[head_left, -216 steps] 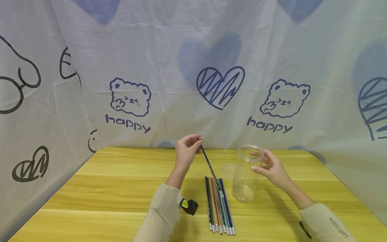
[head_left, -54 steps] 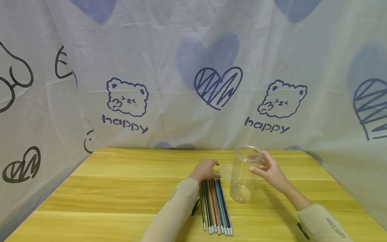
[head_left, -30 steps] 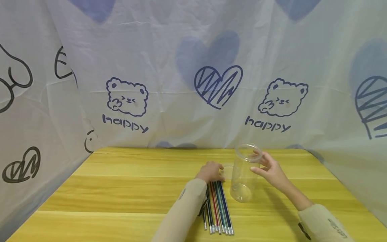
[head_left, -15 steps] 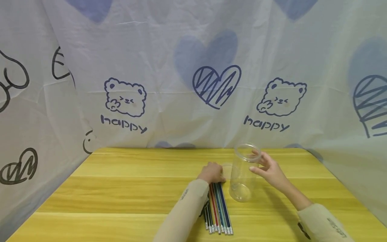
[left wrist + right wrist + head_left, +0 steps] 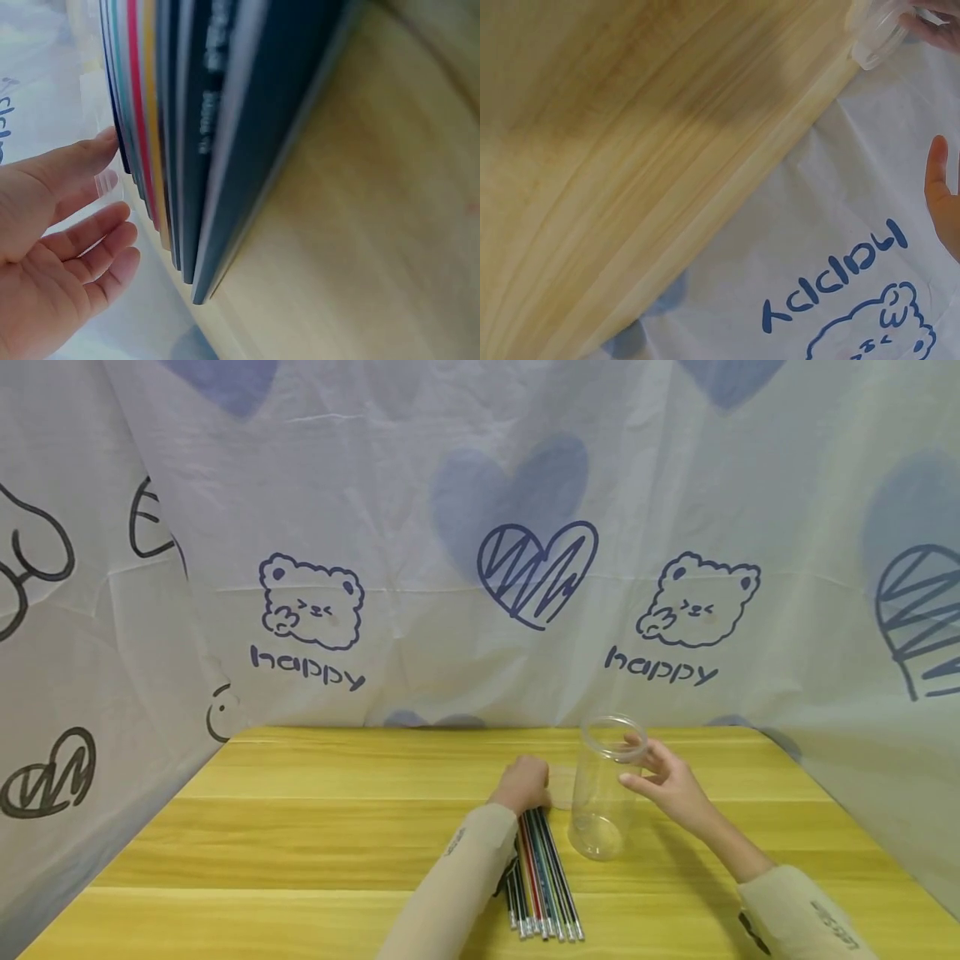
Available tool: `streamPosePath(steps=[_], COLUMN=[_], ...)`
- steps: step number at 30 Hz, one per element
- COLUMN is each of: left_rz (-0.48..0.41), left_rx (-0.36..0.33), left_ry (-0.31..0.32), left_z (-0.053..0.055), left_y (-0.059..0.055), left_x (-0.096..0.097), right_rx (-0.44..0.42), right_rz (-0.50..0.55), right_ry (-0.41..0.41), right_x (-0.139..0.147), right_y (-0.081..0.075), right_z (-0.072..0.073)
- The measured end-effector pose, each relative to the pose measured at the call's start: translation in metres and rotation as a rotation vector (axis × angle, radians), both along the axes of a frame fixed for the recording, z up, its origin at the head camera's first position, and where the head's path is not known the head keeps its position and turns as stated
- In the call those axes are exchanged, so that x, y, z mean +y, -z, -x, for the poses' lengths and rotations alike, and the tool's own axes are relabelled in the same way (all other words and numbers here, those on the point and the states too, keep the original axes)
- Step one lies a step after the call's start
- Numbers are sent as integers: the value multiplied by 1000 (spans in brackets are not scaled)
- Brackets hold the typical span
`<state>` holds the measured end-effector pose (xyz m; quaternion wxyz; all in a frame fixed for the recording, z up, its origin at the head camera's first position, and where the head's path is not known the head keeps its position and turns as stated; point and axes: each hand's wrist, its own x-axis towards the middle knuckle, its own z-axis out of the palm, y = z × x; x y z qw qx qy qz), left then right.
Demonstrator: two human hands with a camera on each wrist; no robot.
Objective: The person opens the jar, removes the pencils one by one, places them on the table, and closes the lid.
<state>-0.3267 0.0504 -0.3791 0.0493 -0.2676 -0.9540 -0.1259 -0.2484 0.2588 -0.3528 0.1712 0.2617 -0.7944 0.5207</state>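
My left hand (image 5: 522, 785) is at the far end of a row of several pencils (image 5: 542, 877). In the left wrist view its thumb (image 5: 90, 150) touches the edge of the row beside a dark blue pencil, and the other fingers are loosely bent. No pencil shows clearly between finger and thumb. The pencils lie side by side, silver ends towards me. My right hand (image 5: 667, 781) holds a tall clear plastic jar (image 5: 600, 793) near its rim. The jar stands upright and uncovered. Part of a hand (image 5: 945, 199) shows at the right edge of the right wrist view.
A clear round lid (image 5: 561, 785) lies flat between my left hand and the jar, partly hidden. Everything is on a yellow wood-grain table (image 5: 322, 835). Behind it hangs a pale cloth (image 5: 420, 610) printed with bears and hearts.
Earlier my left hand held up a black pencil, which is now out of that hand. The hand moved right along the far ends, and the rightmost pencils turned and shifted slightly. The jar stayed put.
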Motion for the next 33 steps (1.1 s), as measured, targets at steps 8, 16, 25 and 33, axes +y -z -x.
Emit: streamPosePath(steps=[8,16,25,33], left_rz=[-157,-525,-762,-958], left_rx=[-58,-154,-282,-412], left_ry=[-27,26,31,3], left_z=[-1,1,3,3], left_y=[-5,-11,-10,-9], left_x=[-6,-20,-24,-22], right_rx=[-29,-47,-93,-74], right_rz=[17,22,44,31], right_ry=[-23,-41,-64,-53], right_x=[0,-1,-2,-3], right_y=[-1,-3,-2,2], right_z=[0,0,1,1])
